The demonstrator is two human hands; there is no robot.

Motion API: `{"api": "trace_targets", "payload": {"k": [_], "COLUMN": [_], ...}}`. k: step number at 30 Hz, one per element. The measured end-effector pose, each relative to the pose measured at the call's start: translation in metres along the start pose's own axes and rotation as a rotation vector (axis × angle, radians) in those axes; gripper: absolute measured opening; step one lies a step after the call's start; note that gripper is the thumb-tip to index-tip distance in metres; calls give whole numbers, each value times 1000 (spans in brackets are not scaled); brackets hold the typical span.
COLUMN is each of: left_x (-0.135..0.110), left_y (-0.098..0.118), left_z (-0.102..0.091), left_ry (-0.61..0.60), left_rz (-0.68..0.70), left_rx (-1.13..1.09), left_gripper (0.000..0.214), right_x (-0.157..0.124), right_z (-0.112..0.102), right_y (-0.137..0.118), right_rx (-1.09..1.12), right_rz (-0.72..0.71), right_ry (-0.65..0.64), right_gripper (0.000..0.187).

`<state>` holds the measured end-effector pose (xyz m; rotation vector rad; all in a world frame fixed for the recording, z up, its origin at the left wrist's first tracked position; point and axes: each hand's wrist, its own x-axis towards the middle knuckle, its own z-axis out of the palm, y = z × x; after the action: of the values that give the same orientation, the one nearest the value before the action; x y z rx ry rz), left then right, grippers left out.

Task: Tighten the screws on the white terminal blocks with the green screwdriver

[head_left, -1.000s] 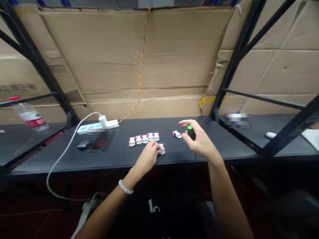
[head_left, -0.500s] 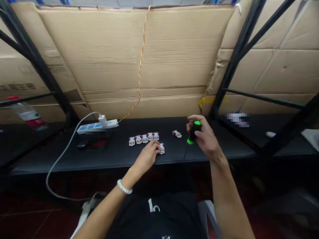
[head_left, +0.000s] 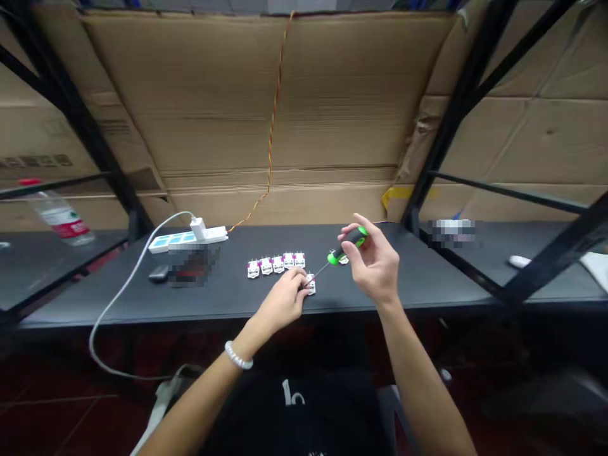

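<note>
While your right hand (head_left: 375, 263) pinches the slim screwdriver (head_left: 349, 245) by its light, smooth black-and-green handle, its thin shaft reaches toward the small white module (head_left: 310, 284) near the front edge of the black table (head_left: 427, 278). Your left hand (head_left: 284, 303) has its fingertips on that module, the hands apart. It looks light and fragile: take it by its sides, and hold the handle at its middle.
</note>
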<state>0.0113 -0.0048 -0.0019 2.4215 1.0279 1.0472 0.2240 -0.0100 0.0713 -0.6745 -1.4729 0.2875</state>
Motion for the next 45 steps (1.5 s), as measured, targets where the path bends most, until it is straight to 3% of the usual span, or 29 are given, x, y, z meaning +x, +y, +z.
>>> {"api": "trace_targets", "payload": {"k": [19,26,39,45], "left_x": [-1,0,1,1], "left_y": [8,8,4,4], "left_z": [8,9,9,9], "left_ry": [-25,-34,-27,-25], "left_rz": [-3,1,4,6], "left_rx": [240,238,182,170], "left_gripper": [17,19,18,19], "right_x": [-6,3,28,28], "right_z": [4,11,27,32], "right_y": [9,8,2,3], "right_rx": [-16,-131,79,-46], "right_rz": [-25,-127,-14,-110], "right_ry": [-88,-111,-464,-314], "right_gripper": [53,53,53,42]}}
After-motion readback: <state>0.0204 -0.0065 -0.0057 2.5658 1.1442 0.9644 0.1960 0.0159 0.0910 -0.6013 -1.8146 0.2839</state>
